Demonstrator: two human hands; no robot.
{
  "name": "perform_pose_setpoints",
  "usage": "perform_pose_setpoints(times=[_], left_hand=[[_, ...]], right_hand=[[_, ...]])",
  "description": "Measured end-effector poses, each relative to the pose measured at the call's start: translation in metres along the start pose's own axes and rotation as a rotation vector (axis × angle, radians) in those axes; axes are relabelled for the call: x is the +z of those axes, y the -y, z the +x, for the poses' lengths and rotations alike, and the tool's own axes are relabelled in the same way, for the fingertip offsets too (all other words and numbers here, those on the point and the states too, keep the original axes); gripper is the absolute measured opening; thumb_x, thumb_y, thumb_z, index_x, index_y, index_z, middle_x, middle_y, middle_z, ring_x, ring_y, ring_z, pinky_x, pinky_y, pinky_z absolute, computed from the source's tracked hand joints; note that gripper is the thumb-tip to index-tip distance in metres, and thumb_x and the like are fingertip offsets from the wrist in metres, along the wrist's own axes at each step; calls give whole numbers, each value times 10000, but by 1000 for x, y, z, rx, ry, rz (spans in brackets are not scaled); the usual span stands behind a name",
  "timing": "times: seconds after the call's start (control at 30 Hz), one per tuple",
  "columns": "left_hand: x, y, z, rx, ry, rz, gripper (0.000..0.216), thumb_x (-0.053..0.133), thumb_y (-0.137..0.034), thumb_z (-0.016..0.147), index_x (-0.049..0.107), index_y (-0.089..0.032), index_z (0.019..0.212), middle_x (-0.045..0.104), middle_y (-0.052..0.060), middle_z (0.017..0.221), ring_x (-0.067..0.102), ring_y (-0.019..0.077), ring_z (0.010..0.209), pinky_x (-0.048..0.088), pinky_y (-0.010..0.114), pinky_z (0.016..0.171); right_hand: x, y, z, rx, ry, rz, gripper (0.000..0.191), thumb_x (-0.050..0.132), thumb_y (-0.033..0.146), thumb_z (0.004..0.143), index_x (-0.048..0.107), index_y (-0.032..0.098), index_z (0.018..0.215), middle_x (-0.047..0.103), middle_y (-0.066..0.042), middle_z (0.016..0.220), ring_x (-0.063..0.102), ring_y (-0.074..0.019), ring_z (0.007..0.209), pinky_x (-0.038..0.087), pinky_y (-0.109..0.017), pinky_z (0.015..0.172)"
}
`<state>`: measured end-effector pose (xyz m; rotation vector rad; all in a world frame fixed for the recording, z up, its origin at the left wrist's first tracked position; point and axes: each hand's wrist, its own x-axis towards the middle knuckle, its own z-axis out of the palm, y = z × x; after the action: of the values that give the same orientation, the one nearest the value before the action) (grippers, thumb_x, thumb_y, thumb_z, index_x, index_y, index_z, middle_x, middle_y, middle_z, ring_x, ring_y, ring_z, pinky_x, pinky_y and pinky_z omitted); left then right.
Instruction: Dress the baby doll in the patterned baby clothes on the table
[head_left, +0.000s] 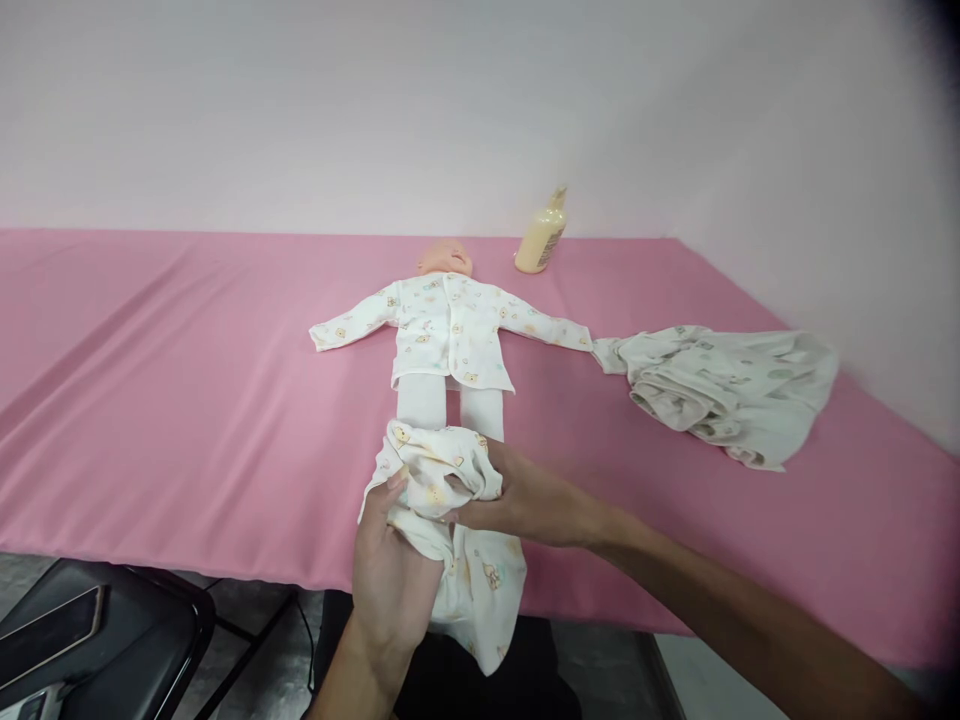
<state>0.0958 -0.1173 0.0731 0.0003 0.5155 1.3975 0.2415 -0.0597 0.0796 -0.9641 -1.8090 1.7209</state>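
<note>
A baby doll (448,330) lies on its back on the pink table cover (187,400), head towards the wall, arms spread, in a white printed top with white legs bare of trousers. At its feet both my hands grip a bunched pair of white printed baby trousers (439,475). My left hand (390,570) holds the cloth from below, thumb on top. My right hand (525,495) pinches the gathered waistband from the right. The trouser legs hang over the table's front edge.
A crumpled pale printed cloth (727,390) lies at the right near the doll's hand. A cream lotion bottle (541,235) stands at the back by the wall. A black chair (97,640) with a phone (49,630) on it sits at lower left.
</note>
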Motion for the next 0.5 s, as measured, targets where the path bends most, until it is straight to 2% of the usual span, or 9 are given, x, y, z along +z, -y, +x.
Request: perform_pose_setpoints(times=[0.07, 0.13, 0.23, 0.37, 0.5], left_hand=[[-1, 0, 0, -24, 1, -5, 377, 537, -210, 912, 614, -153, 1277, 717, 86, 1089, 674, 218, 1062, 502, 327, 981], [-2, 0, -1, -55, -7, -2, 382, 545, -229, 911, 612, -159, 1280, 712, 89, 1110, 666, 239, 1084, 503, 353, 984], [-2, 0, -3, -88, -27, 7, 392, 553, -230, 909, 606, -151, 1289, 704, 99, 1139, 657, 258, 1104, 497, 372, 996], [-2, -1, -8, -120, -6, 4, 429, 541, -258, 927, 571, -147, 1340, 675, 120, 1213, 631, 280, 1150, 477, 405, 1023], [-3, -2, -12, -149, -6, 17, 462, 533, -265, 920, 556, -137, 1364, 669, 133, 1222, 635, 294, 1137, 466, 431, 1032]], right_hand=[[-1, -1, 1, 23, 31, 31, 365, 727, 255, 768, 578, 195, 1096, 632, -7, 951, 602, -152, 864, 500, -262, 714], [-1, 1, 1, 59, 51, 31, 327, 720, 287, 785, 594, 194, 1071, 646, -9, 944, 616, -157, 863, 508, -270, 720], [-2, 7, -1, 109, 67, -26, 213, 702, 337, 806, 623, 179, 924, 646, 0, 838, 611, -152, 780, 495, -258, 654], [-3, 11, -4, 112, 47, -72, 255, 719, 408, 793, 627, 170, 800, 626, 1, 765, 577, -144, 714, 469, -249, 585], [-4, 8, -5, 117, 51, 41, 279, 721, 440, 793, 661, 182, 879, 653, -9, 820, 598, -159, 768, 504, -277, 657]])
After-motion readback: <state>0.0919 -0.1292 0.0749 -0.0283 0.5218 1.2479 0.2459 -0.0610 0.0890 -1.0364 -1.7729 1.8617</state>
